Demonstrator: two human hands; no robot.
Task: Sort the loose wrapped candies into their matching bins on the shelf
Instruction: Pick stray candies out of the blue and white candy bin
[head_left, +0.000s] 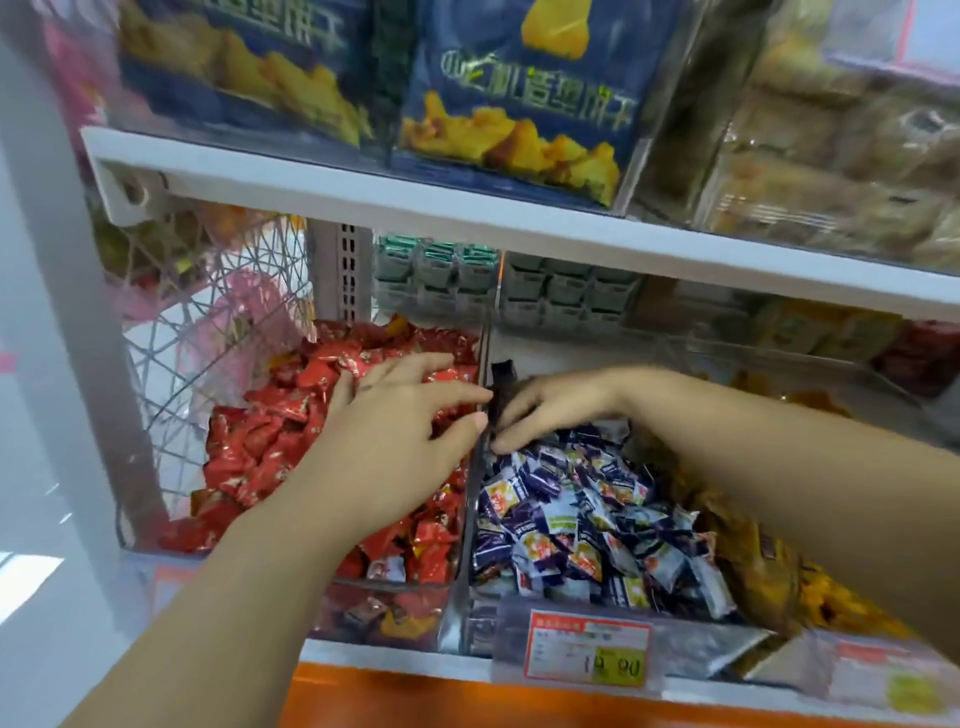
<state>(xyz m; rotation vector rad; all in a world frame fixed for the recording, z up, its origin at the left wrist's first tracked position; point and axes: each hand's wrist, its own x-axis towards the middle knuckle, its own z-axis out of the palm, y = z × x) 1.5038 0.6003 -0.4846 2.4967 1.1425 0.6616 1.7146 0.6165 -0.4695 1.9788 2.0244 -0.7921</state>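
The left hand lies flat, fingers spread and holding nothing, on the red candies, its thumb tip at the clear divider. The right hand comes in from the other side with its fingers curled against that divider. A dark shape stands just above them, but blur keeps me from telling whether the fingers hold it or anything at all. The two hands are nearly touching across the divider. The forearms cover a good part of both heaps. The left bin, of clear plastic, is piled with the glossy red, pillow-shaped candies, and a few brown-wrapped ones show through its front wall. The middle bin holds blue candies, crinkled wrappers in dark blue and white with orange and green patches. Further right lie yellow candies, mostly hidden by the right arm and cut off by the frame edge. A price tag hangs at the front, its print too smeared to read surely. Behind the bins are stacked grey-green packs, soft and blurred. To the left stands a pink wire basket. On the upper shelf stand blue bags with yellow pictures, their tops cut off.
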